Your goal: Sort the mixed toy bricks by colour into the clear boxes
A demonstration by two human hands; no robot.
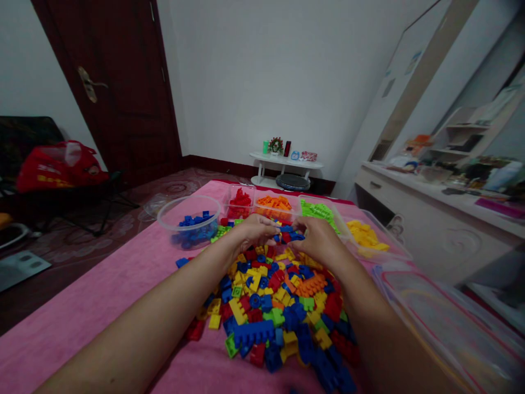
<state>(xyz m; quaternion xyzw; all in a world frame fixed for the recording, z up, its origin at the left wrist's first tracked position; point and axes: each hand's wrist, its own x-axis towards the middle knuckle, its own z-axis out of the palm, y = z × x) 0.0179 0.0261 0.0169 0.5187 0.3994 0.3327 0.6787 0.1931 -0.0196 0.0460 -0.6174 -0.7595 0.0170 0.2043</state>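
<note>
Both hands meet over the far side of a mixed pile of toy building bricks (273, 284) in red, blue, yellow, green and orange. Between them are a few blue bricks (292, 234), partly covered by fingers. My left hand (255, 230) closes on their left side with bent fingers. From the right, my right hand (315, 234) curls its fingers and thumb around the same blue bricks. Just behind the hands is a clear box of orange bricks (274, 204). To the left of the pile stands a round clear tub (164, 219) with blue bricks (197, 227) inside.
Clear boxes of red bricks (240, 200), green bricks (318, 212) and yellow bricks (367, 235) line the far edge of the pink cloth (118, 306). Transparent lids or containers (455, 323) lie at right. A white dresser (410, 202) stands beyond.
</note>
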